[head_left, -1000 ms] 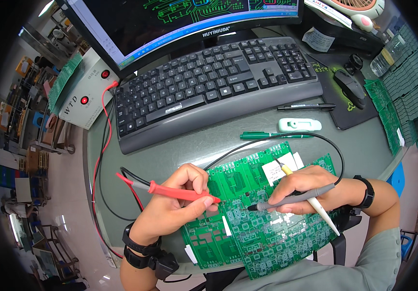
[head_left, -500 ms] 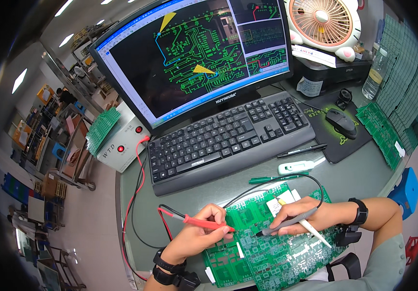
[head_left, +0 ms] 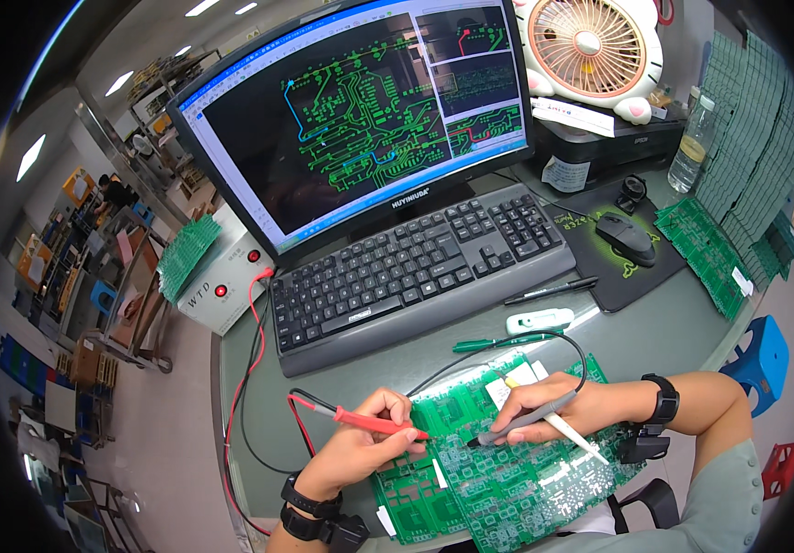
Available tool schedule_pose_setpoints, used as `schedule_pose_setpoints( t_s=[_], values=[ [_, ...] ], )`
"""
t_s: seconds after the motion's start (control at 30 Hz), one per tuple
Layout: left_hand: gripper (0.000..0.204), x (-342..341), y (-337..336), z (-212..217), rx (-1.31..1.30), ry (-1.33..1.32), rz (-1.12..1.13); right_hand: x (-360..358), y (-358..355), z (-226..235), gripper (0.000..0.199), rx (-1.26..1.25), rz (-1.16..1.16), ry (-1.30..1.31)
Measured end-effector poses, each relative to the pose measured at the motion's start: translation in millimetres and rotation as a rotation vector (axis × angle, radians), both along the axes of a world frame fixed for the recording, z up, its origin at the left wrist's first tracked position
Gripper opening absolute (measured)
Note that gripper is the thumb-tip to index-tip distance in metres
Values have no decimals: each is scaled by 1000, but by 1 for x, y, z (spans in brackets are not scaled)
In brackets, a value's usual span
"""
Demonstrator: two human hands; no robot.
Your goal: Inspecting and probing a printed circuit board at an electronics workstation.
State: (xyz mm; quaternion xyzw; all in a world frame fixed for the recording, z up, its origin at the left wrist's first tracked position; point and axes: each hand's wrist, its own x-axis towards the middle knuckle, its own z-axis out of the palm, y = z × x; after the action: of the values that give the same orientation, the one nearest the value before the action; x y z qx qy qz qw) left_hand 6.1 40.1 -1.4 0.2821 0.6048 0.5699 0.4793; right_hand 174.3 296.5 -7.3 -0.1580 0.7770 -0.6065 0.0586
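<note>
My left hand is closed around a red test probe, its tip at the upper left part of a green circuit board. In my right hand is a grey test probe, with its black tip at the same board, a short way right of the red one. A white pen-like tool is also tucked between the right fingers. Another green board lies partly beneath the first. Whether either tip touches metal is too small to tell.
Beyond the boards lie a green pen, a white handheld device and a black keyboard. A monitor shows a circuit layout. A mouse sits at right. Red and black leads run to a grey box.
The whole view has shifted, so the desk things appear farther left. Two yellow wedge markers have vanished from the monitor. Both hands keep their probes at the board.
</note>
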Motion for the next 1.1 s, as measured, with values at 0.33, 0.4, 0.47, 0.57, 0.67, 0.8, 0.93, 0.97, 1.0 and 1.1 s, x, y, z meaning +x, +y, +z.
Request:
schedule_pose_setpoints(
  t_s=[0.33, 0.4, 0.47, 0.57, 0.67, 0.8, 0.93, 0.97, 1.0, 1.1],
  values=[
    [24, 1, 2, 2, 34, 3, 18, 0, 0, 3, 23, -10, -12, -61],
    [22, 1, -1, 0, -4, 29, 8, 0, 0, 1, 22, -24, -23, -63],
    [21, 0, -1, -4, 2, 40, 7, -1, 0, -1, 22, -29, -27, -29],
    [21, -1, 0, -8, 33, 51, 6, -1, 0, -1, 22, -8, -35, -43],
    [22, -1, 1, -6, 18, 46, 11, -2, 0, 0, 22, 31, -39, -15],
    [25, 0, 3, -3, 12, 31, 28, -3, -1, -2, 22, 25, -47, -5],
    [25, 0, 4, -3, 15, 37, 30, -2, 0, -3, 22, 31, -53, -4],
    [25, 1, 3, -3, 15, 35, 31, -2, 0, -3, 22, 37, -55, -8],
    [25, 1, 3, -3, 15, 34, 32, -2, 0, -3, 22, 36, -52, -3],
    [25, 1, 3, -3, 21, 38, 36, -1, 0, -2, 21, 37, -51, -9]
  ],
)
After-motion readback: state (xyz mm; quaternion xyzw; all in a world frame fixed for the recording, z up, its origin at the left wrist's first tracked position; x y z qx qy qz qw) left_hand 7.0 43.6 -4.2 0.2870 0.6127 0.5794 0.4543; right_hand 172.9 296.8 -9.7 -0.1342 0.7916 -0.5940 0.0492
